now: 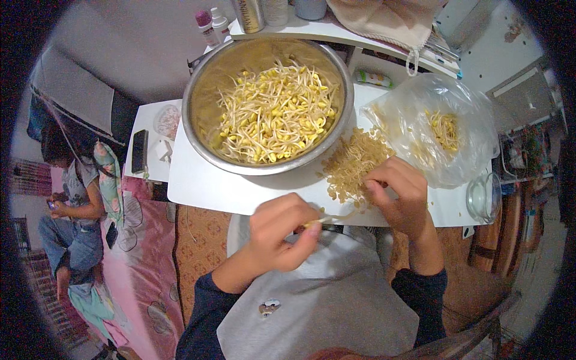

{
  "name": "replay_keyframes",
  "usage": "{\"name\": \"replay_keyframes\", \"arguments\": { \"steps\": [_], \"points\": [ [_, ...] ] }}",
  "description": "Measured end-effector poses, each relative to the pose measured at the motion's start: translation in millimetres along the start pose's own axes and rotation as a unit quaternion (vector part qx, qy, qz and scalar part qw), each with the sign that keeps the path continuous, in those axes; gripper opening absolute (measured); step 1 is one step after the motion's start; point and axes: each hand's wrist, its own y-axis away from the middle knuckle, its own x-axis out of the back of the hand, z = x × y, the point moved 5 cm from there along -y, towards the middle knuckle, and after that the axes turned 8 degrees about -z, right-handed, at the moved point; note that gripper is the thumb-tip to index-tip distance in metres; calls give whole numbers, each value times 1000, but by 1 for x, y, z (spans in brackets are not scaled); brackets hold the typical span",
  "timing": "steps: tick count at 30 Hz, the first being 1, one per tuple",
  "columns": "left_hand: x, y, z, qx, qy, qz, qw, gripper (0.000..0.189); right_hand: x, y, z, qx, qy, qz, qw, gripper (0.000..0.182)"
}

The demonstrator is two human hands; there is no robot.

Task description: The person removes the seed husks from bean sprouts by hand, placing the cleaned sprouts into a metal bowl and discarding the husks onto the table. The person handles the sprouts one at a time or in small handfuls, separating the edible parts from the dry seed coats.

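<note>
My left hand point(285, 231) pinches a soybean sprout point(330, 218) between thumb and fingers, in front of the white table's near edge. My right hand point(398, 193) is at the near right side of a pile of brownish sprout roots and scraps point(355, 159), thumb and forefinger brought together; whether something thin is between them cannot be told. Beyond my hands stands a large metal bowl point(191, 144) with many yellow-headed soybean sprouts point(279, 112) in it. To the right lies a clear plastic bag point(405, 130) with a smaller clump of sprouts point(444, 129) inside.
A glass bowl point(483, 198) stands at the table's right edge. A white shelf point(306, 32) with bottles and a cloth bag point(382, 20) is behind the metal bowl. A phone point(139, 151) lies on the left. Another person point(74, 202) sits at the far left beside a pink bedspread point(144, 256).
</note>
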Motion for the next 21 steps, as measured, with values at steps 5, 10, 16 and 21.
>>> {"name": "replay_keyframes", "arguments": {
  "steps": [5,10,16,21],
  "points": [
    [45,-11,6,28,-153,106,982,5,-1,4,14,-3,54,-45,998,9],
    [67,-34,-5,101,-317,139,933,22,0,-8,10,-75,-25,4,997,16],
    [92,-41,-28,165,-309,111,930,28,3,-4,9,-31,-8,-27,999,13],
    [101,-45,-26,163,-288,112,937,25,2,0,11,-10,11,-14,1000,12]
  ]
}}
